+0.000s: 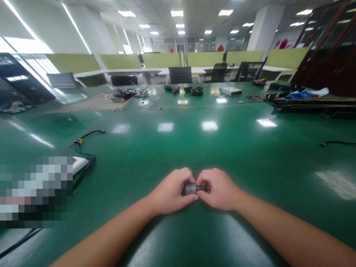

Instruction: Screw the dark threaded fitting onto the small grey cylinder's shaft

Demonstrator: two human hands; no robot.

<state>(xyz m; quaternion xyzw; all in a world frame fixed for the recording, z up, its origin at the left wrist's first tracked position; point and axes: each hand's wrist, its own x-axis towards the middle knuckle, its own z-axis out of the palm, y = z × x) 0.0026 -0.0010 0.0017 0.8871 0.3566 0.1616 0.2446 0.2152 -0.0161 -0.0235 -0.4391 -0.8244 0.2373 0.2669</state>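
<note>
Close together over the front of the green table [183, 148], my two hands meet around a small grey metal cylinder [190, 188] with a thinner dark shaft [202, 188] on its right side. My left hand [172, 191] is closed around the thick cylinder end, thumb below and fingers above. The thumb and fingers of my right hand [222, 190] pinch the thin shaft. The piece lies roughly level, pointing left to right. Both its ends are partly hidden by my fingers, and its exact kind cannot be made out.
A white box-like object [80, 163], mostly pixelated, lies at the left with black cables [90, 159]. Farther back are tangled parts [130, 92], a silver box [230, 91] and dark flat bars [311, 105]. A black cable end [338, 143] lies at right.
</note>
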